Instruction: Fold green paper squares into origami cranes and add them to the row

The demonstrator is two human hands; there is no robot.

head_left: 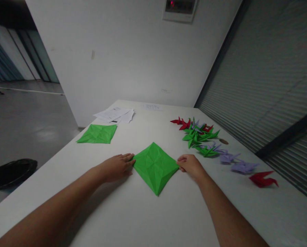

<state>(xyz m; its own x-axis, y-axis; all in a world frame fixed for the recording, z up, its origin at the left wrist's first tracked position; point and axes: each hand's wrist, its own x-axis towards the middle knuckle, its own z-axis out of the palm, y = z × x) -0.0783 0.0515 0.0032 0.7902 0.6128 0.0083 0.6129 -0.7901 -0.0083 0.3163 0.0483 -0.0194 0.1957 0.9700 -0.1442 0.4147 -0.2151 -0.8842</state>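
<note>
The green paper (155,165) lay flat on the white table (133,219), with one corner pointing to 6 o'clock, and fold lines ran all over it. At 9 o'clock, the left hand (119,166) lay with its fingers stretched out, touching the side corner. At 3 o'clock, the right hand (191,164) was curled, and its fingertips seemed to pinch the other corner. A soft, even hold looked best, because a hard tug could have ripped the corners. Keeping both sides level would have helped the paper bend along its lines. From the paper, another green sheet (98,133) lay at 10 o'clock, and paper birds (192,137) sat around 2 o'clock.
</note>
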